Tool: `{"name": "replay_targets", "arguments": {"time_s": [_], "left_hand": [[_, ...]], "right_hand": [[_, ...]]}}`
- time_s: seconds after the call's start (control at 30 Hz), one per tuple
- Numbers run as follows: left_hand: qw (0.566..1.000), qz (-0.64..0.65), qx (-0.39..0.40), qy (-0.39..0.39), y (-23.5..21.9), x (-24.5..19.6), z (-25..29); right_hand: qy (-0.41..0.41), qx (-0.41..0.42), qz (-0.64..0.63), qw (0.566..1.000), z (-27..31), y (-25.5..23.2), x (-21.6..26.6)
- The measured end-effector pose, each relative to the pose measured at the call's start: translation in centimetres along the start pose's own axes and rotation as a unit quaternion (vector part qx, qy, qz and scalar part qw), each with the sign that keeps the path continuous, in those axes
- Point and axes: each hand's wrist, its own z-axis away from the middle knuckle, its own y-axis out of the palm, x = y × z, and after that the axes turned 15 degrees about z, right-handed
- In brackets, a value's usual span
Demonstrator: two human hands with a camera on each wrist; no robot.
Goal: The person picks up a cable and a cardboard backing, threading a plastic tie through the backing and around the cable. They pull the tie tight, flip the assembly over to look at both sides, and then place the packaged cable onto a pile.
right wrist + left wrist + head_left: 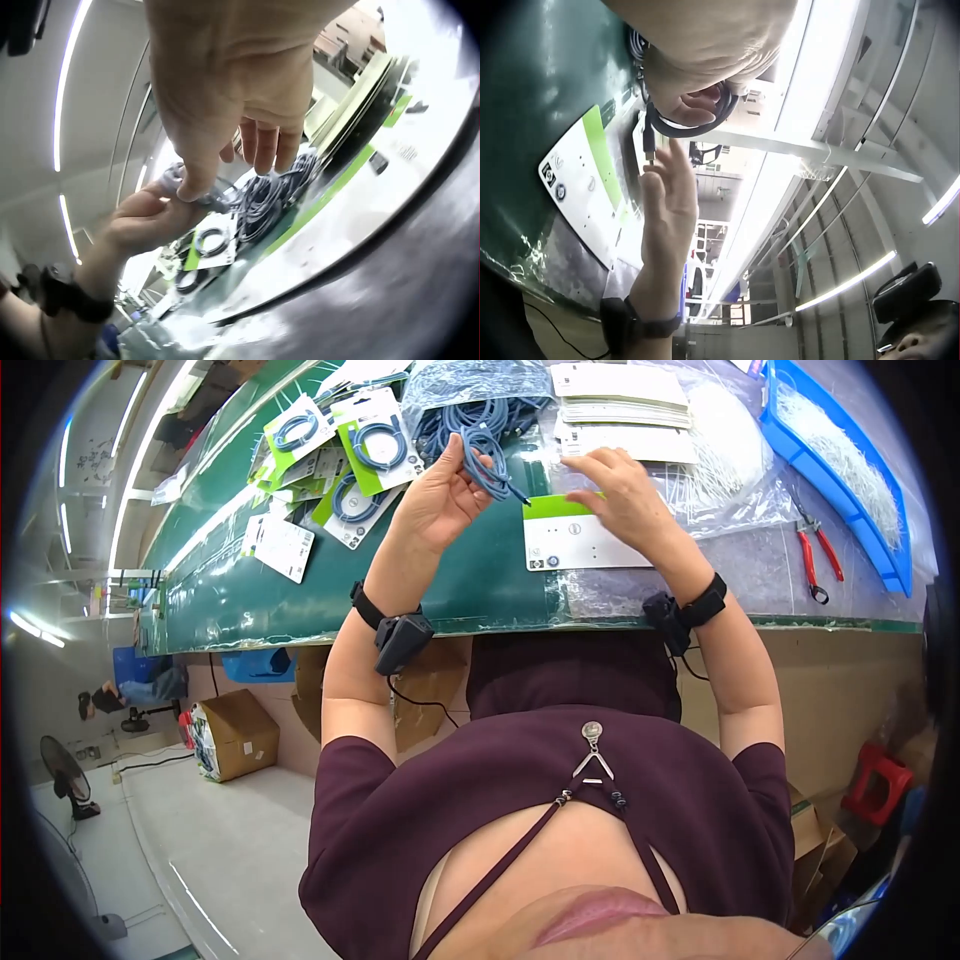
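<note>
The left hand grips a coiled blue-grey cable between thumb and fingers above the table. In the left wrist view the coil hangs from that hand with its plug pointing toward the right hand. The right hand is held just to the right of the coil, fingers extended and apart, and holds nothing. Beneath it lies a white card with a green top band, flat on the table.
Carded cables are piled left of a plastic bag of loose cables. Stacked white cards lie at the back, beside a bag of thin white ties. Red-handled cutters and a blue tray are at the right.
</note>
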Motion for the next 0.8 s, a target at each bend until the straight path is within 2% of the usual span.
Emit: {"name": "replay_targets", "arguments": {"time_s": [0.03,0.07,0.17,0.2,0.27,0.33,0.37,0.4,0.43,0.47,0.5,0.53,0.57,0.6,0.63,0.67,0.7,0.77,0.8], "left_hand": [[1.0,0.002,0.0,-0.004,0.2,1.2,-0.3],[1.0,-0.016,0.011,-0.02,0.9,2.6,-0.5],[0.997,-0.059,0.036,-0.041,3.0,3.7,0.2],[0.989,-0.135,0.057,0.006,3.6,3.5,0.6],[0.946,-0.288,0.099,0.109,4.8,2.9,1.4],[0.938,-0.298,0.108,0.141,2.2,2.0,1.2],[0.92,-0.344,0.095,0.165,1.9,1.3,1.5],[0.901,-0.382,0.075,0.189,1.6,1.1,2.0],[0.872,-0.419,0.085,0.237,1.3,1.0,2.0],[0.844,-0.451,0.088,0.277,1.2,0.9,2.2],[0.768,-0.549,0.096,0.314,0.7,0.7,2.2],[0.681,-0.638,0.1,0.345,0.4,0.7,2.2],[0.677,-0.634,0.102,0.358,-0.9,0.8,1.7],[0.619,-0.682,0.126,0.368,-2.8,0.8,1.0],[0.557,-0.726,0.147,0.374,-3.7,0.7,0.6],[0.558,-0.722,0.145,0.382,-4.8,0.8,0.4],[0.587,-0.702,0.136,0.379,-5.5,0.9,0.4],[0.644,-0.66,0.127,0.367,-6.0,0.5,-0.1],[0.646,-0.655,0.132,0.369,-5.4,-0.1,-0.3]], "right_hand": [[0.002,-0.05,-0.053,0.997,-0.6,-0.4,1.0],[0.002,-0.049,-0.053,0.997,-0.6,-0.4,1.7],[0.094,0.041,-0.24,0.965,-1.3,-0.4,3.3],[0.09,0.041,-0.239,0.966,-1.2,-0.5,3.3],[0.194,0.139,-0.237,0.942,-1.5,-1.0,2.4],[0.227,0.114,-0.389,0.886,-0.7,0.4,2.0],[0.233,0.108,-0.359,0.897,-0.9,0.6,2.3],[0.235,0.103,-0.462,0.849,-0.9,1.3,2.2],[0.268,0.088,-0.559,0.78,-0.9,2.1,2.9],[0.292,0.115,-0.613,0.725,-1.2,2.1,3.7],[0.322,0.145,-0.662,0.661,-1.2,2.2,4.3],[0.299,0.209,-0.611,0.703,-1.0,3.2,4.1],[0.276,0.27,-0.553,0.738,-1.1,3.8,3.7],[0.268,0.269,-0.547,0.746,-1.5,3.4,3.4],[0.169,0.264,-0.403,0.86,-1.9,2.8,3.2],[0.066,0.249,-0.243,0.935,-2.0,2.1,3.1],[-0.038,0.224,-0.073,0.971,-2.3,1.3,3.0],[-0.019,0.205,-0.074,0.976,-4.8,-1.1,2.5],[-0.002,0.186,-0.083,0.979,-6.6,-2.6,2.2]]}}
